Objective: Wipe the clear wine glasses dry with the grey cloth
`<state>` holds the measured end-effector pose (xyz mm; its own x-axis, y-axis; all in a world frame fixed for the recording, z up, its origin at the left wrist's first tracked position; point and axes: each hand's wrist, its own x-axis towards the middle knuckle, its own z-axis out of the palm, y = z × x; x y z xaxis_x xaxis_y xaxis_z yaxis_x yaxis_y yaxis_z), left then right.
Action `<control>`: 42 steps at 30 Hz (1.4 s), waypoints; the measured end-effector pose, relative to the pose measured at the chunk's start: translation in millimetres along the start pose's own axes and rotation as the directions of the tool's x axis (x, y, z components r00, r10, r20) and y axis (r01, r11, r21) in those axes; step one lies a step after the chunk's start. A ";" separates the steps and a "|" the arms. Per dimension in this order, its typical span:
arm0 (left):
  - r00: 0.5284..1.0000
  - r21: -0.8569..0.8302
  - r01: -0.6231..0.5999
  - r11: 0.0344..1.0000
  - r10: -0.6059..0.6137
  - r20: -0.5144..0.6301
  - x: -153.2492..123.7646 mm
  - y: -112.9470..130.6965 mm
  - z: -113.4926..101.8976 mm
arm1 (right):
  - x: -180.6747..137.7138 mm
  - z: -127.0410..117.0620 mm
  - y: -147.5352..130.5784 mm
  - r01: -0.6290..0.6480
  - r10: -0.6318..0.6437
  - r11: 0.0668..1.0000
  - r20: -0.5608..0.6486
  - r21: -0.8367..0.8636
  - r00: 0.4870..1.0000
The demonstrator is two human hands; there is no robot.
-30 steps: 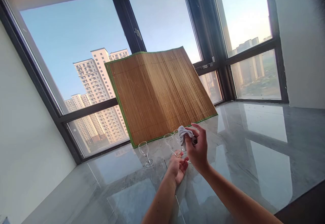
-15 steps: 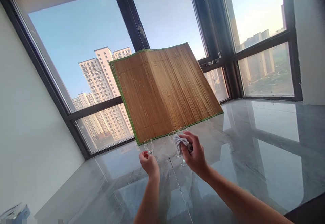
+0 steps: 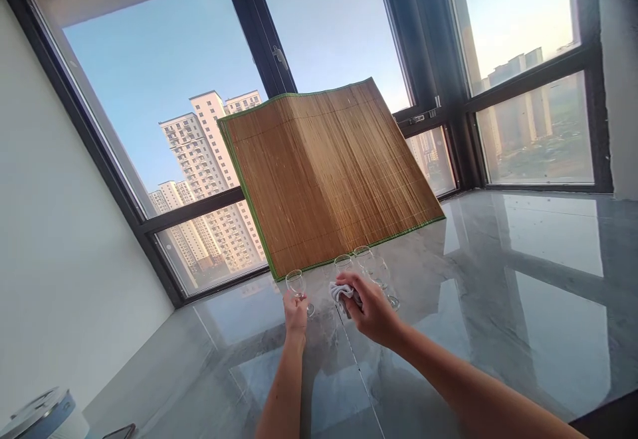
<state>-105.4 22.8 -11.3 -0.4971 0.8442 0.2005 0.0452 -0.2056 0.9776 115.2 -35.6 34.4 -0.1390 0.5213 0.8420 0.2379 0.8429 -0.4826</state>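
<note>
Several small clear wine glasses stand on a glossy grey marble surface [image 3: 498, 306]. My left hand [image 3: 296, 311] reaches to the leftmost wine glass [image 3: 296, 282], and its fingers are closed at the stem just below the bowl. My right hand [image 3: 373, 311] is closed on a crumpled white cloth [image 3: 337, 291], held low just in front of the other glasses. A second glass [image 3: 343, 263] and a third glass [image 3: 363, 254] stand right behind the cloth. Another glass [image 3: 383, 274] stands to their right.
A brown bamboo mat with a green edge [image 3: 323, 173] leans against the dark-framed windows behind the glasses. A white wall [image 3: 60, 240] closes the left side. A round blue-and-white container [image 3: 34, 416] and a dark flat object [image 3: 117, 431] lie at the bottom left.
My left hand has left the glass in the middle and gone left and forward to the leftmost glass. My right hand has sunk lower with the cloth. The view has shifted a little.
</note>
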 end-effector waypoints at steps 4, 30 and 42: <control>0.995 0.163 -0.082 0.983 0.091 -0.048 -11.9 -7.4 1.2 | -3.5 3.4 1.5 0.048 -0.046 0.999 0.083 -0.023 0.995; 0.664 0.681 -0.676 0.281 0.633 0.398 -77.8 56.0 1.9 | -3.9 3.4 3.4 -0.003 0.008 0.993 0.040 -0.116 0.999; 0.777 0.495 -0.621 0.607 0.559 0.288 -77.2 48.3 8.5 | 5.1 -5.0 -19.3 -0.368 0.298 0.829 0.225 0.420 0.928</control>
<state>-57.5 -48.1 21.0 -0.1111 0.6839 0.7211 0.7653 -0.4040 0.5011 114.7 -49.8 49.2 -0.2739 0.7650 0.5829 -0.1557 0.5628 -0.8118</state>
